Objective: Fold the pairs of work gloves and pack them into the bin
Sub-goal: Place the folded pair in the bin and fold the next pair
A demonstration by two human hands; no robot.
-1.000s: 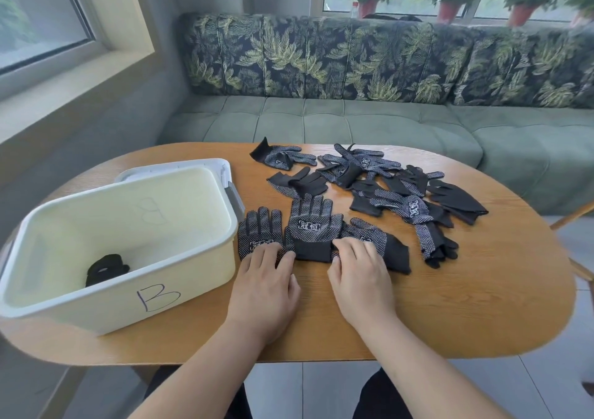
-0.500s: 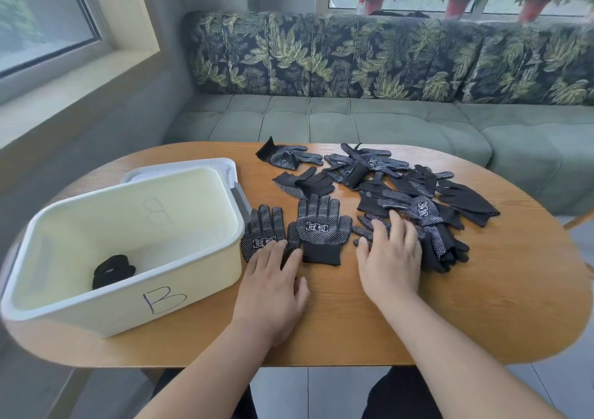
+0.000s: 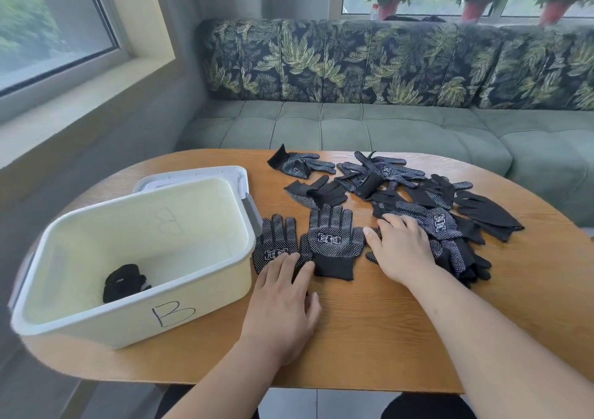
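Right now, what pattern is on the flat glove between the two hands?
Black glove with small white dots and a white boxed print; head view.

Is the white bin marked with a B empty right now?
No, a bundle of black gloves already lies on the bottom inside the bin.

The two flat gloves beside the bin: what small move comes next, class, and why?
Probably slide the middle glove onto the left glove, pairing them for folding: both lie flat beside the bin; the left hand rests on one, the right hand on the pile.
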